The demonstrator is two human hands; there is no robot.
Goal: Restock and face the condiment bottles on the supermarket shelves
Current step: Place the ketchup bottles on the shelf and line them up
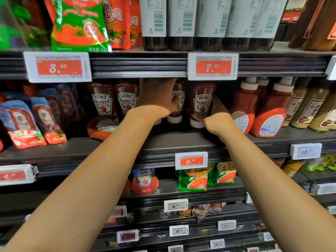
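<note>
supermarket shelf (163,142): left hand (156,99) and right hand (216,115) each grip a heinz bottle (201,104).

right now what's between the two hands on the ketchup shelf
In the head view, one upside-down Heinz ketchup bottle stands between the left hand and right hand.

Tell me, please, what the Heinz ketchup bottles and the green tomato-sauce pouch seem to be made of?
Heinz ketchup bottles: probably clear glossy plastic, since dark sauce shows through; white caps look opaque plastic. Green tomato-sauce pouch: seemingly flexible printed film, judging by creases and shiny glints.
</note>
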